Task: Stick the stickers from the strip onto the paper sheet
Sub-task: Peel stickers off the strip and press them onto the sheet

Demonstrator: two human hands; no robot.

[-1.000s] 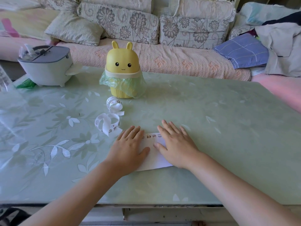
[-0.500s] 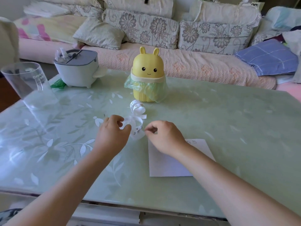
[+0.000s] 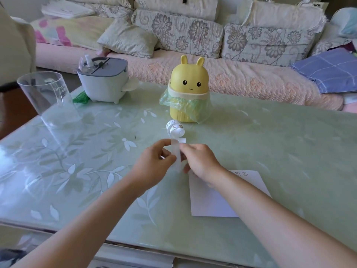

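A curly white sticker strip (image 3: 176,151) runs from a coiled end near the yellow bin down between my hands. My left hand (image 3: 154,165) pinches the strip from the left, fingers curled round it. My right hand (image 3: 199,161) pinches it from the right, just above the table. The white paper sheet (image 3: 212,196) lies flat on the table below my right wrist, which covers its near-left corner. A few small stickers (image 3: 241,173) show along the sheet's top edge.
A yellow bunny-shaped bin (image 3: 188,93) with a green bag stands behind the strip. A grey-lidded white appliance (image 3: 103,81) sits at the back left, a clear plastic cup (image 3: 47,97) further left. The green glass table (image 3: 280,144) ends at a sofa behind.
Both hands left the paper sheet, moved left to the strip and took hold of it. Since half a second ago they have lifted it slightly between them. The view shifted left.
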